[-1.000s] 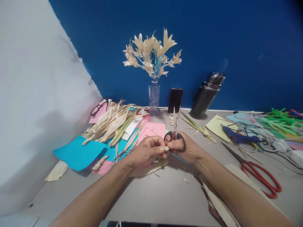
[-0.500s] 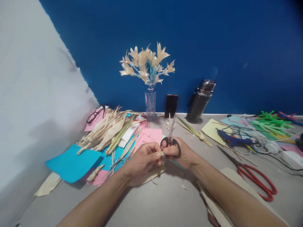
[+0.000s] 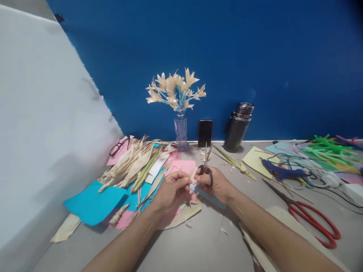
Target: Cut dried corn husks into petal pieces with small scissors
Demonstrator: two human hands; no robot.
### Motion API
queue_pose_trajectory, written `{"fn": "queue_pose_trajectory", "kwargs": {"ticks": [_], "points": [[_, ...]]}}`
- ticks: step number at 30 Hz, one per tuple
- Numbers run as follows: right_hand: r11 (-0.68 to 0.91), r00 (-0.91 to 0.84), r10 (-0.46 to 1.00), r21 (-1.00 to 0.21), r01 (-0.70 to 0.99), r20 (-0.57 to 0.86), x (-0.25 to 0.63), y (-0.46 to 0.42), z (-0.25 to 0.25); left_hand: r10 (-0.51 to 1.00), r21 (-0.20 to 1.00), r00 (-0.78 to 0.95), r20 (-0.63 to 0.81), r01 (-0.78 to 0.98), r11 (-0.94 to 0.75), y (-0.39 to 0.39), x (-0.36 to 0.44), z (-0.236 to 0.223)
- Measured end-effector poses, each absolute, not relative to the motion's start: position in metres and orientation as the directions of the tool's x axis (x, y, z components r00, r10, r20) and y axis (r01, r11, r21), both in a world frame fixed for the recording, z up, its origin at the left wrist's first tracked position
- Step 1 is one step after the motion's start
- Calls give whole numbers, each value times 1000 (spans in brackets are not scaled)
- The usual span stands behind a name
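Observation:
Between thumb and fingers, my left hand (image 3: pixel 174 187) pinches a small pale piece of husk (image 3: pixel 191 174). My right hand (image 3: pixel 217 184) is closed around the black-handled scissors (image 3: pixel 206 160), whose blades point up and away from me, slightly parted. Both hands are close together above the table, a narrow gap between their fingertips. Under them lie a pink sheet (image 3: pixel 185 167) and a pale curved husk (image 3: pixel 185 218). Small husk scraps (image 3: pixel 224 231) are scattered on the table near my right wrist.
Dried husks (image 3: pixel 127 162) and blue paper (image 3: pixel 95 202) lie at left. A bottle vase (image 3: pixel 180 134) with husk flowers (image 3: pixel 176 88), a phone (image 3: pixel 205 133) and a flask (image 3: pixel 238 128) stand by the wall. Right are a blue glue gun (image 3: pixel 282 170), red-handled scissors (image 3: pixel 314 223) and green pipe cleaners (image 3: pixel 330 149).
My hands have moved slightly apart, and the husk piece now points up from my left fingertips. The whole view has shifted, so the things on the table appear lower.

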State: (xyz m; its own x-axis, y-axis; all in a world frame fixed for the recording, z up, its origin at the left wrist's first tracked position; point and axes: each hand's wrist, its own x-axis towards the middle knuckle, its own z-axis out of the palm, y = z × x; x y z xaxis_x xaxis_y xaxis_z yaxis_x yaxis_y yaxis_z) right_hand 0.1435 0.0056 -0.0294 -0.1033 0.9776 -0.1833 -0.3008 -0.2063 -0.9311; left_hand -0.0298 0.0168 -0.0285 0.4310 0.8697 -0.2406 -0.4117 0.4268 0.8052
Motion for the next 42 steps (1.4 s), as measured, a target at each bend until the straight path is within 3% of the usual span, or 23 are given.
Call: {"fn": "queue_pose_trajectory", "kwargs": {"ticks": [9, 14, 20, 28, 36, 42], "points": [[-115, -99, 990, -981, -159, -100, 150, 11, -38, 947, 843, 283, -151, -463, 273, 20, -32, -23], [-70, 0, 998, -993, -92, -71, 152, 14, -41, 966, 876, 216, -145, -425, 226, 19, -31, -24], [27, 210, 977, -964, -264, -30, 175, 29, -28, 979, 956, 164, -123, -246, 161, 27, -39, -26], [192, 405, 912, -940, -283, 64, 217, 46, -18, 959, 991, 249, -136, 15, 136, 69, -1, -4], [220, 403, 906, -958, -182, 131, 234, 52, -21, 949, 978, 266, -168, 168, 126, 139, 65, -11], [184, 213, 962, -983, -28, 174, 226, 41, -16, 900, 994, 423, -104, 55, 89, 111, 53, 31]]}}
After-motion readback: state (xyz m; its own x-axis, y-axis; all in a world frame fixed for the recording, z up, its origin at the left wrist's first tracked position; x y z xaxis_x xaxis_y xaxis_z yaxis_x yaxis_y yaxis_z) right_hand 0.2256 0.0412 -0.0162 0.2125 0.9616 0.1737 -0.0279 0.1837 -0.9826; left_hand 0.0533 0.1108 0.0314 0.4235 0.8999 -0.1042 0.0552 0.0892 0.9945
